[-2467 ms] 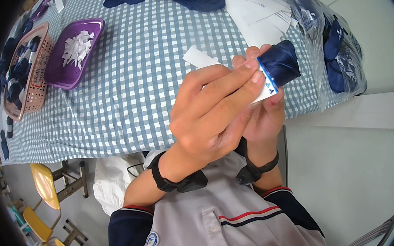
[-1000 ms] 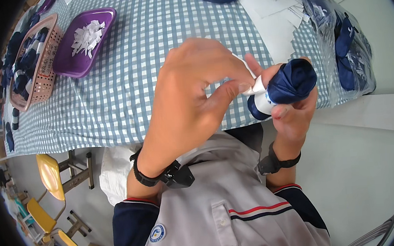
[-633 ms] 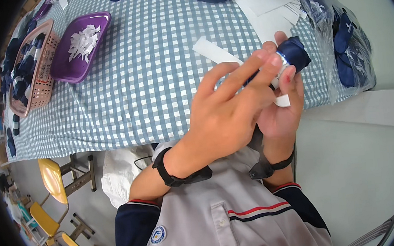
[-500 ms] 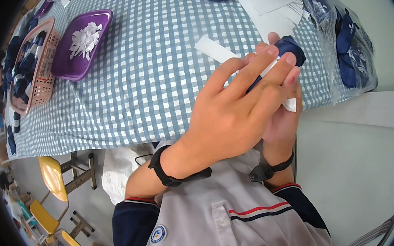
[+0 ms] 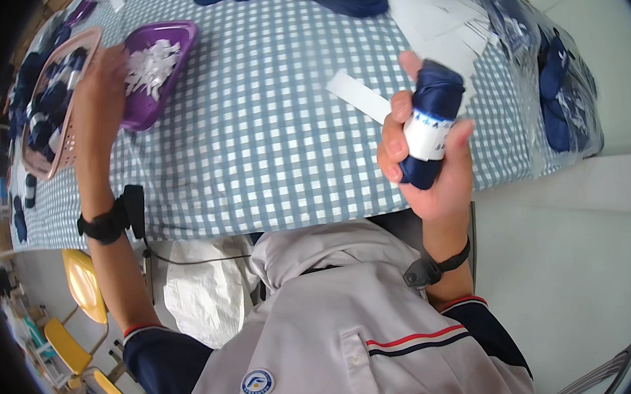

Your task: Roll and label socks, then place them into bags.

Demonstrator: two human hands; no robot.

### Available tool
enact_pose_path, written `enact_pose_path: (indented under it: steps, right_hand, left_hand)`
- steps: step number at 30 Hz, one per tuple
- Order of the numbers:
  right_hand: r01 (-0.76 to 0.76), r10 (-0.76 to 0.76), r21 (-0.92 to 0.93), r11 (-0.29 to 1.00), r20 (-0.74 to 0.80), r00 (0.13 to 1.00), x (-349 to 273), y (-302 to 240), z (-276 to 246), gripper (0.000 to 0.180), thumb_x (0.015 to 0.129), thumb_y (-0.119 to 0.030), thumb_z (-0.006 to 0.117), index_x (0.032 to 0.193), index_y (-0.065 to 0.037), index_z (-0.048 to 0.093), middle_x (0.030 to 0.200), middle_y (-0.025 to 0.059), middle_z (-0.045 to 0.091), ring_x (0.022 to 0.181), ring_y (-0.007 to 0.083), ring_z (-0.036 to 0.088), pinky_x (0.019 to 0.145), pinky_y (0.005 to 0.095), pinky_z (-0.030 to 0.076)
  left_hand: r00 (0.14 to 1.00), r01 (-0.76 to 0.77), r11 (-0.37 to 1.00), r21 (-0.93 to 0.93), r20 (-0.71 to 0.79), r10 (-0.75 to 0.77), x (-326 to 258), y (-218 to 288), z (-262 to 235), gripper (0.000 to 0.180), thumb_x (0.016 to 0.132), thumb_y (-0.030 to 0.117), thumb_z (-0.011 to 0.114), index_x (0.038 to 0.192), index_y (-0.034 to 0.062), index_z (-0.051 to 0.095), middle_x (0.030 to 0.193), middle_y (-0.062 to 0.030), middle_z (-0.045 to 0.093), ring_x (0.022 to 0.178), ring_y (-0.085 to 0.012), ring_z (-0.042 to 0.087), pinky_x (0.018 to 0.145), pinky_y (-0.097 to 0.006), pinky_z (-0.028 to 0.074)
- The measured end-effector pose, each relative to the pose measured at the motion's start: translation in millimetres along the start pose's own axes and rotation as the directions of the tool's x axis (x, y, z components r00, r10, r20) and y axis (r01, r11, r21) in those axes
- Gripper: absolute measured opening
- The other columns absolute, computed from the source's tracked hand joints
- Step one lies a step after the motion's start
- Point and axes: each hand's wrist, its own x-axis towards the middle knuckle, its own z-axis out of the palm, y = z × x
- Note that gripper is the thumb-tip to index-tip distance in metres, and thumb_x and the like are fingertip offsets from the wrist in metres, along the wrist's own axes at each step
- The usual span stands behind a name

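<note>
While the right grip (image 5: 442, 189) held, right of the purple plastic tray (image 5: 143, 114), a navy fabric roll (image 5: 438, 89), likely light, soft and safest clasped around its white paper band (image 5: 428, 136), whether the left grip (image 5: 100, 81) held anything was unclear.

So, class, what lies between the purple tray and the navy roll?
In the head view, checked cloth lies between tray and roll, with a white strip on it, near the roll.

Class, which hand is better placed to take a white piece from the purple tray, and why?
Probably the left hand: it is close to the purple tray, while the right hand is farther away and holds the navy roll.
</note>
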Motion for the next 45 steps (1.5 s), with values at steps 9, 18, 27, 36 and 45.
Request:
enact_pose_path:
  steps: [9, 18, 27, 36, 45]
  right_hand:
    - [-0.350, 0.325, -0.065, 0.934, -0.249, 0.913, -11.1, 48.1, 71.8, 0.108, 0.074, -0.059, 0.084, 0.149, 0.000, 0.035, 0.129, 0.0128, 0.058, 0.112, 0.0248, 0.062, 0.090, 0.0343, 0.052]
    - [-0.090, 0.487, -0.968, 0.234, 0.036, 0.873, -16.4, 4.8, 27.4, 0.101, 0.080, -0.068, 0.071, 0.148, 0.002, 0.042, 0.149, 0.0211, 0.045, 0.144, 0.0360, 0.037, 0.117, 0.0499, 0.029]
    - [-0.156, 0.375, -0.872, -0.464, -0.353, 0.857, -7.1, -61.7, -46.7, 0.099, 0.085, -0.056, 0.070, 0.154, 0.004, 0.030, 0.164, 0.0251, 0.022, 0.154, 0.0378, 0.018, 0.124, 0.0474, 0.016]
    - [0.190, 0.466, -0.958, -0.213, 0.071, 0.882, 214.6, -50.7, 5.2, 0.031, 0.092, -0.015, 0.065, 0.120, -0.001, 0.067, 0.112, 0.0171, 0.071, 0.099, 0.0252, 0.069, 0.087, 0.0329, 0.051]
    - [0.704, 0.557, -0.561, -0.436, 0.446, 0.700, 362.2, 42.5, -60.0, 0.027, 0.071, 0.000, 0.075, 0.095, -0.005, 0.063, 0.106, 0.0152, 0.064, 0.109, 0.0382, 0.060, 0.108, 0.0489, 0.043]
  left_hand:
    - [0.806, -0.388, 0.481, -0.786, -0.036, 0.591, -77.9, 188.0, -3.1, 0.084, 0.063, 0.026, 0.091, 0.135, 0.0083, 0.053, 0.138, -0.0182, 0.051, 0.129, -0.0421, 0.051, 0.103, -0.050, 0.047]
    - [0.899, -0.304, 0.897, -0.321, -0.409, 0.159, -34.5, 31.3, -75.1, 0.096, 0.068, 0.051, 0.089, 0.138, 0.0006, 0.048, 0.127, -0.0153, 0.056, 0.120, -0.0303, 0.056, 0.103, -0.044, 0.046]
    - [0.917, 0.378, 0.923, -0.074, 0.166, -0.362, -54.9, -137.4, -97.2, 0.073, 0.097, 0.031, 0.068, 0.157, 0.0089, 0.034, 0.163, -0.0187, 0.030, 0.144, -0.0322, 0.041, 0.118, -0.045, 0.034]
    - [0.981, 0.181, 0.970, -0.160, -0.037, -0.189, -97.3, -14.6, -124.9, 0.042, 0.089, 0.008, 0.066, 0.131, 0.0022, 0.063, 0.141, -0.0167, 0.061, 0.137, -0.0312, 0.052, 0.117, -0.046, 0.035]
    - [0.982, -0.170, 0.928, -0.331, 0.023, 0.188, -98.4, 63.3, -119.4, 0.024, 0.083, 0.006, 0.072, 0.106, 0.0052, 0.069, 0.125, -0.0131, 0.070, 0.109, -0.0296, 0.068, 0.091, -0.042, 0.053]
